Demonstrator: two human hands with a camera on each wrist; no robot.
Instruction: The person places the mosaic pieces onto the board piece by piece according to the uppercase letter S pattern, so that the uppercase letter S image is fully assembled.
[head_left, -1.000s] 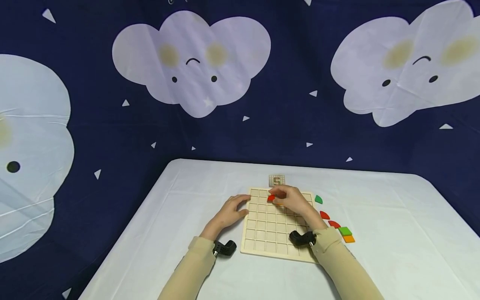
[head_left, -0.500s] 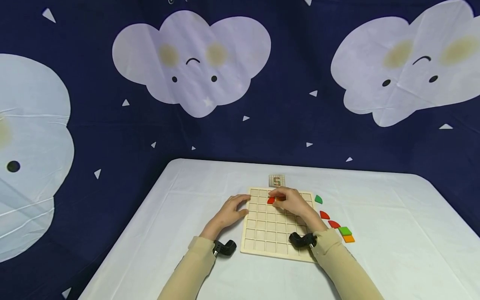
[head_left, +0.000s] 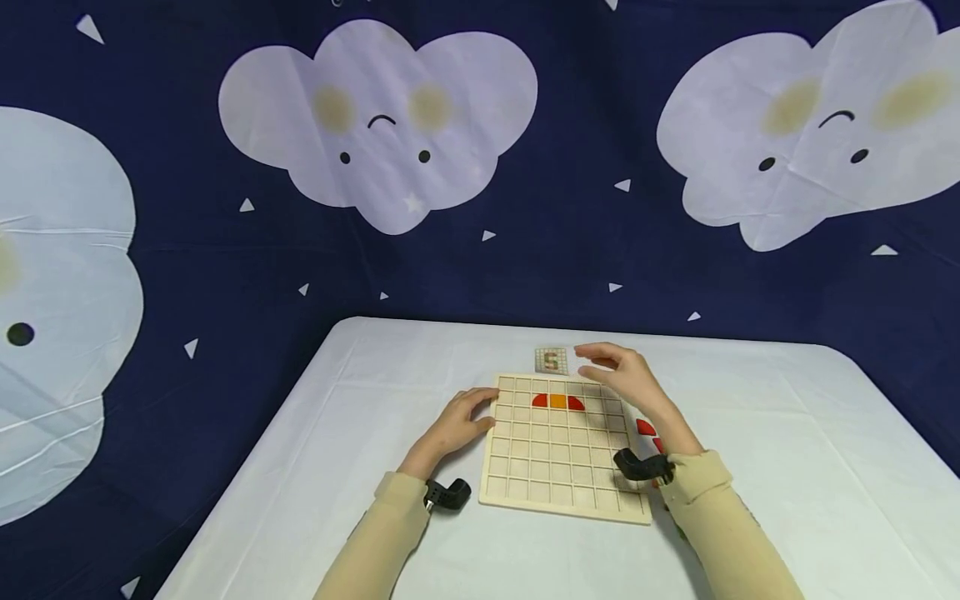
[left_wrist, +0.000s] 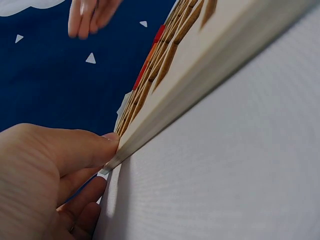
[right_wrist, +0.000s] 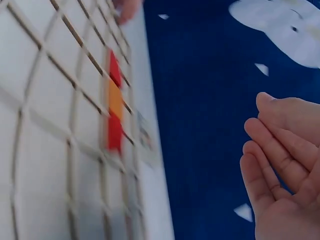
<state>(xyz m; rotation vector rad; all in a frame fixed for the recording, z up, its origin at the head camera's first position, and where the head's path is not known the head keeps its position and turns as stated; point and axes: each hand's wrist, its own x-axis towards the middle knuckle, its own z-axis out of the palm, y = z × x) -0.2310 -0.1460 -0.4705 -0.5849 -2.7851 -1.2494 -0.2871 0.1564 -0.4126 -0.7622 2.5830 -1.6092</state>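
Observation:
A pale wooden grid board (head_left: 547, 454) lies on the table. Two red quarter-round pieces (head_left: 539, 401) flank an orange square (head_left: 558, 402) in one of its upper rows. Against the board's left edge rests my left hand (head_left: 453, 422), thumb and fingers spread; the left wrist view shows the thumb (left_wrist: 90, 150) touching that edge. My right hand (head_left: 626, 379), holding nothing, is above the board's far right corner, beside a small patterned card (head_left: 551, 361). The right wrist view shows its fingers (right_wrist: 275, 150) loosely extended.
More red quarter-round pieces (head_left: 645, 427) lie to the board's right, partly hidden by my right forearm. White cloth covers the table (head_left: 397, 367). A dark blue backdrop (head_left: 450, 275) with clouds hangs behind it.
My right hand has let go of the pieces on the board and moved up and to the right, uncovering the red-orange-red row. The left hand stays at the board's edge.

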